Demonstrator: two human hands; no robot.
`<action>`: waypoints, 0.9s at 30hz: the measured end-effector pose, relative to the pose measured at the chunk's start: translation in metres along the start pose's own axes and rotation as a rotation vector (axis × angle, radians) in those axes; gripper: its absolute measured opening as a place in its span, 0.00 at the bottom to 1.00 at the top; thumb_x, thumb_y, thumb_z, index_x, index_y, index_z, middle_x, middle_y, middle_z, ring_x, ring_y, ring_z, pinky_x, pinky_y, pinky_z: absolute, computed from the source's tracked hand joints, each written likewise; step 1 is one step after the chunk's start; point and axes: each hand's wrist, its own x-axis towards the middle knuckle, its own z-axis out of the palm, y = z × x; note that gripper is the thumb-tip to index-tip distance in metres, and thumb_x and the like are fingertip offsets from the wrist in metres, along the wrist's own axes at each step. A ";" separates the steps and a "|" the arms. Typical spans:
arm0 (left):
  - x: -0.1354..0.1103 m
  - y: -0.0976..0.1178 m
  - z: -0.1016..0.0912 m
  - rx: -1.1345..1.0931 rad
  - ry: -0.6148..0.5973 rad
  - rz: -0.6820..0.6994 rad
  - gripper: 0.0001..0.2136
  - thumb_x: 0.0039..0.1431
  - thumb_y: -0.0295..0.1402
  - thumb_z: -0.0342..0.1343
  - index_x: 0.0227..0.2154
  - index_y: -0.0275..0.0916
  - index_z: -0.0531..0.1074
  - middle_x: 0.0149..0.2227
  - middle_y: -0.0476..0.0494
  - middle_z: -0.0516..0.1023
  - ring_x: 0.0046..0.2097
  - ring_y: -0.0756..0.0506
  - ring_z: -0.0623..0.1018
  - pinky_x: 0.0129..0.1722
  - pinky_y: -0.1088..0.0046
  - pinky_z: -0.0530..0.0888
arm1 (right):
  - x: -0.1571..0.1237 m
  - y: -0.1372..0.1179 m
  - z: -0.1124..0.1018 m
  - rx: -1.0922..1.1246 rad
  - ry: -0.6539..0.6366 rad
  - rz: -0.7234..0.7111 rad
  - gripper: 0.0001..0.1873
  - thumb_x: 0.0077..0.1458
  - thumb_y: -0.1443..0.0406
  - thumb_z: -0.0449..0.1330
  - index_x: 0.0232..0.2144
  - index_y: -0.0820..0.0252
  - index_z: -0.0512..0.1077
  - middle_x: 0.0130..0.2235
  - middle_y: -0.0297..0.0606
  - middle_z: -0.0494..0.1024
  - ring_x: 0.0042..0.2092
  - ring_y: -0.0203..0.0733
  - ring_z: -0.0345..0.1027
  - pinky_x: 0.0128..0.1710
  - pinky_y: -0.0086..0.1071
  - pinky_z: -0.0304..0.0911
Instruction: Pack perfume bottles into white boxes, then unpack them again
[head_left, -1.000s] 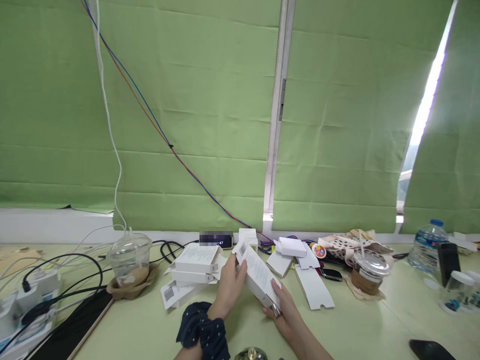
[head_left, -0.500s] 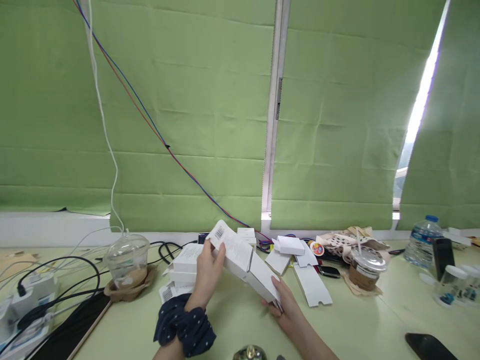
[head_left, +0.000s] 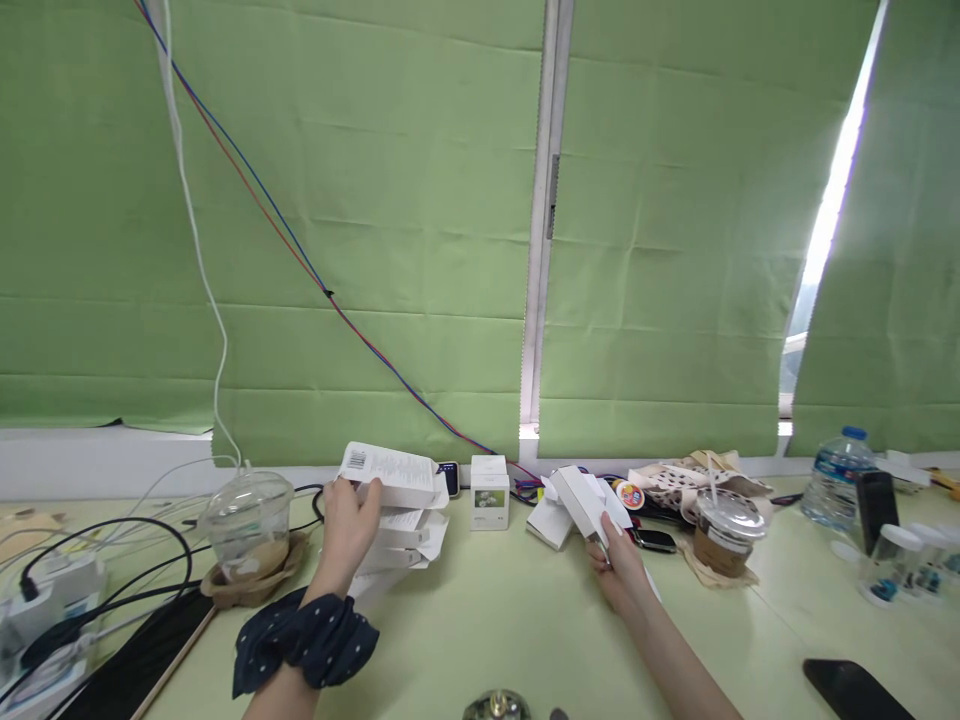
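Note:
My left hand [head_left: 349,528], a dark dotted scrunchie [head_left: 307,640] round its wrist, grips a white printed box sleeve [head_left: 396,474] with a barcode. That sleeve is over a stack of similar white boxes [head_left: 397,538] with open flaps. To the right, my right hand [head_left: 621,572] holds a plain white inner box [head_left: 579,498] by its near end, tilted above a loose pile of white cartons [head_left: 550,524]. Between the hands, farther back, a small white box [head_left: 490,500] with a picture on its front stands upright.
A clear plastic cup [head_left: 249,520] and tangled cables stand at left, beside a dark tablet-like slab [head_left: 142,650]. At right are an iced drink cup [head_left: 726,535], a water bottle [head_left: 840,480], small lidded jars [head_left: 890,565] and a black phone [head_left: 855,690].
The sleeve and the inner box, joined end to end before, are now apart. My left hand has moved left with the sleeve to the stack; my right has moved right with the inner box.

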 end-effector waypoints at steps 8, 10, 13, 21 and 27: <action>0.005 -0.002 -0.023 0.437 -0.273 0.049 0.26 0.55 0.50 0.41 0.35 0.32 0.75 0.35 0.26 0.79 0.44 0.26 0.77 0.39 0.56 0.70 | 0.011 -0.011 -0.006 0.089 -0.002 -0.022 0.27 0.35 0.58 0.74 0.35 0.56 0.66 0.23 0.21 0.70 0.14 0.21 0.51 0.11 0.17 0.45; 0.004 0.002 -0.029 0.517 -0.304 0.031 0.28 0.56 0.50 0.40 0.37 0.32 0.77 0.36 0.23 0.80 0.44 0.24 0.77 0.37 0.55 0.70 | 0.012 -0.014 -0.006 0.099 -0.012 -0.010 0.27 0.33 0.57 0.75 0.33 0.57 0.66 0.23 0.22 0.71 0.14 0.21 0.50 0.10 0.17 0.45; 0.002 0.008 -0.037 0.594 -0.334 0.013 0.28 0.56 0.50 0.41 0.36 0.33 0.79 0.37 0.22 0.81 0.45 0.23 0.77 0.37 0.55 0.69 | 0.012 -0.018 -0.004 0.107 -0.051 0.004 0.28 0.32 0.56 0.75 0.31 0.59 0.65 0.26 0.26 0.75 0.14 0.20 0.49 0.10 0.17 0.44; 0.000 0.015 -0.043 0.605 -0.164 0.152 0.20 0.55 0.48 0.44 0.25 0.39 0.73 0.32 0.29 0.78 0.41 0.27 0.76 0.37 0.58 0.69 | 0.006 -0.022 0.001 0.068 -0.108 0.011 0.32 0.25 0.57 0.77 0.30 0.59 0.64 0.27 0.27 0.77 0.13 0.19 0.48 0.10 0.16 0.42; -0.005 0.016 -0.028 0.349 -0.059 0.419 0.14 0.56 0.46 0.46 0.26 0.42 0.67 0.33 0.39 0.75 0.39 0.36 0.75 0.42 0.62 0.70 | -0.002 -0.024 0.006 -0.016 -0.147 0.008 0.28 0.30 0.58 0.75 0.31 0.59 0.64 0.27 0.28 0.76 0.13 0.19 0.47 0.10 0.16 0.41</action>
